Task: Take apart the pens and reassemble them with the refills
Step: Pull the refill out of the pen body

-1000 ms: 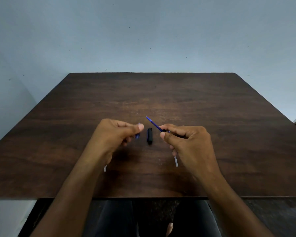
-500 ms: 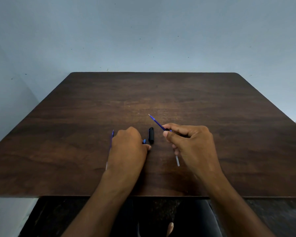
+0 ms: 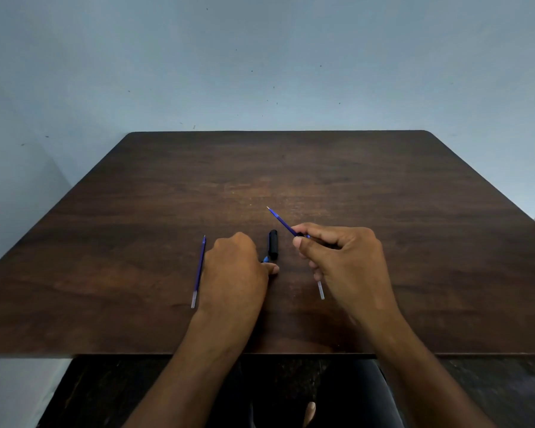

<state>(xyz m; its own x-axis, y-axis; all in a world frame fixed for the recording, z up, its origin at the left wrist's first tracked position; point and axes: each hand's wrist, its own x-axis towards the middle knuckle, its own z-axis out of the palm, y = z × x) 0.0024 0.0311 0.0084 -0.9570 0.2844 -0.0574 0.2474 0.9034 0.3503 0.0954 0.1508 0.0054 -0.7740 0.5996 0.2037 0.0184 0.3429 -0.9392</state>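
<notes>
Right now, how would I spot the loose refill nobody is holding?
On the dark brown wooden table, look just left of the left hand. The thin blue refill with a clear end lies there alone, untouched, unlike the one the right hand pinches.

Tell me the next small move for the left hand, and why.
Probably pinch up the small blue piece under the left hand. The fingers already touch it beside the black cap, while the right hand holds a refill ready.
</notes>
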